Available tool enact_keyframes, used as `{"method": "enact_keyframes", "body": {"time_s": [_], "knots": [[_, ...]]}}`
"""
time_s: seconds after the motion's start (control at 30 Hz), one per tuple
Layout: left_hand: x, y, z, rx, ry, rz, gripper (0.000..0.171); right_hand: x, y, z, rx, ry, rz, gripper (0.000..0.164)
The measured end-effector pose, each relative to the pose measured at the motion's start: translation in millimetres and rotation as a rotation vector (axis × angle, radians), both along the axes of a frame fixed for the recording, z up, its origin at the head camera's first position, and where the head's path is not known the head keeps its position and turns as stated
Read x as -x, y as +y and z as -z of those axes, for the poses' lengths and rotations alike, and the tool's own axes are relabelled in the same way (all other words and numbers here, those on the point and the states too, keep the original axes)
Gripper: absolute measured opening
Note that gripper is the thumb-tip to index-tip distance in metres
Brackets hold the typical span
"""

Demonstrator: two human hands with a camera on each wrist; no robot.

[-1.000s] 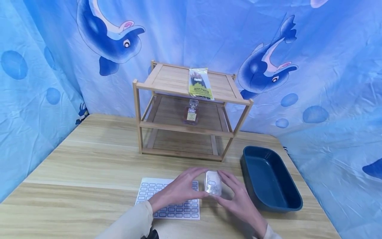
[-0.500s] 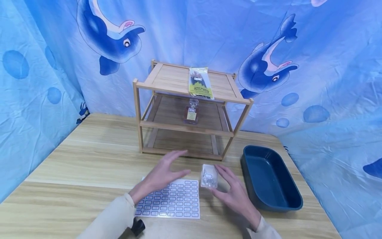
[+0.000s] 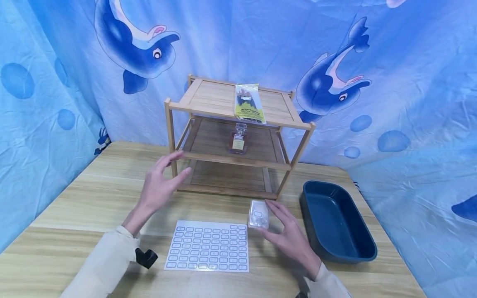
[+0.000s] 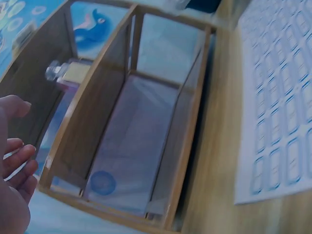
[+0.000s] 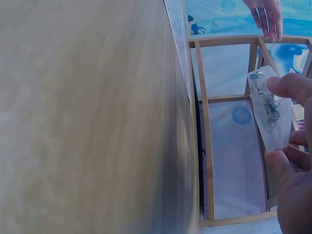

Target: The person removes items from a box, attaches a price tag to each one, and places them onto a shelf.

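Observation:
My right hand point(image 3: 290, 238) grips a small clear plastic box point(image 3: 258, 216) by its right side, a little above the table. A blue-edged label sits on its top. In the right wrist view, small shiny pieces show through the box's walls point(image 5: 267, 109), with thumb and fingers pinching it. My left hand point(image 3: 157, 188) is raised near the front left post of the wooden shelf point(image 3: 231, 157), fingers relaxed and holding nothing. Below both hands lies a white sheet of blue-framed labels point(image 3: 206, 248).
A perfume-like glass bottle point(image 3: 237, 142) stands on the middle shelf. On the shelf's top lies a yellow-and-clear packet point(image 3: 249, 105). To the right of my right hand is a dark blue plastic basin point(image 3: 337, 223). A blue dolphin-print curtain point(image 3: 238, 45) hangs behind.
My left hand has let go of the box and moved left and up toward the shelf's left post. The right hand has carried the box slightly forward and left.

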State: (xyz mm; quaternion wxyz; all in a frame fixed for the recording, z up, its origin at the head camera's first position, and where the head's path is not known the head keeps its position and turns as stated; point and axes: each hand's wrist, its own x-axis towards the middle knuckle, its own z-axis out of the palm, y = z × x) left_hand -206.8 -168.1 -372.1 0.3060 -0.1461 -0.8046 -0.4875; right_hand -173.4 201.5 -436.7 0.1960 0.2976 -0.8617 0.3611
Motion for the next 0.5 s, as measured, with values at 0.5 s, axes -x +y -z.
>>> {"method": "enact_keyframes", "body": {"time_s": [0.5], "knots": [[12.8, -18, -2.4, -0.200, 0.137, -0.103, 0.044, 7.4, -1, 1.8, 0.010, -0.014, 0.006, 0.078]]}}
